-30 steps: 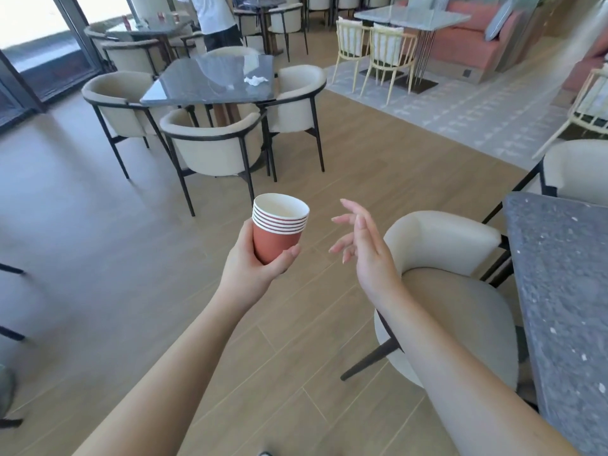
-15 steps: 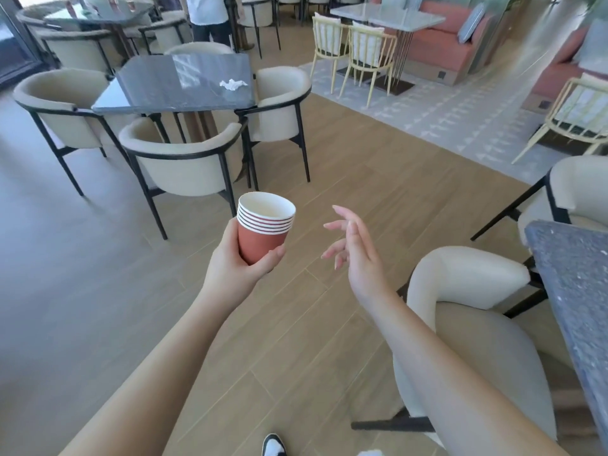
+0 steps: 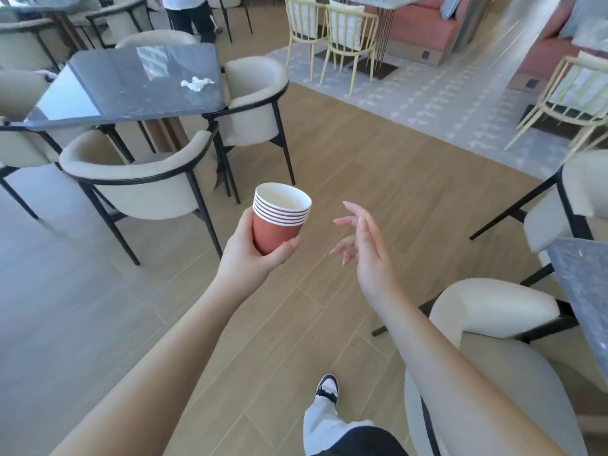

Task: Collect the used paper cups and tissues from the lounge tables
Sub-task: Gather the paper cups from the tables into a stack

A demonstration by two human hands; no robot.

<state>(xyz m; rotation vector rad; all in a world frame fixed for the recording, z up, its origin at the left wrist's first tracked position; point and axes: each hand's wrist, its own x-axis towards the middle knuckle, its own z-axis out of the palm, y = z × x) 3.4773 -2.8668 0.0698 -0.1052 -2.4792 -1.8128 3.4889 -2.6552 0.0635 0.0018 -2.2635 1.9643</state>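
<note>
My left hand (image 3: 253, 255) grips a stack of several nested red paper cups (image 3: 279, 218), white inside, held upright at chest height over the wooden floor. My right hand (image 3: 365, 245) hovers just right of the stack, fingers spread and holding nothing. A crumpled white tissue (image 3: 196, 83) lies near the right edge of a dark glossy table (image 3: 108, 93) ahead to the left, well beyond both hands.
Cream armchairs (image 3: 141, 179) with black frames ring that table. Another cream chair (image 3: 487, 327) and a grey stone table (image 3: 582, 291) stand close on my right. Yellow chairs (image 3: 342, 31), a pale rug and a pink sofa lie further back. A person's legs (image 3: 190, 14) show behind the table.
The view has closed in on the dark table with the tissue, and my shoe and trouser leg now show below. Both hands keep the same pose with the cup stack.
</note>
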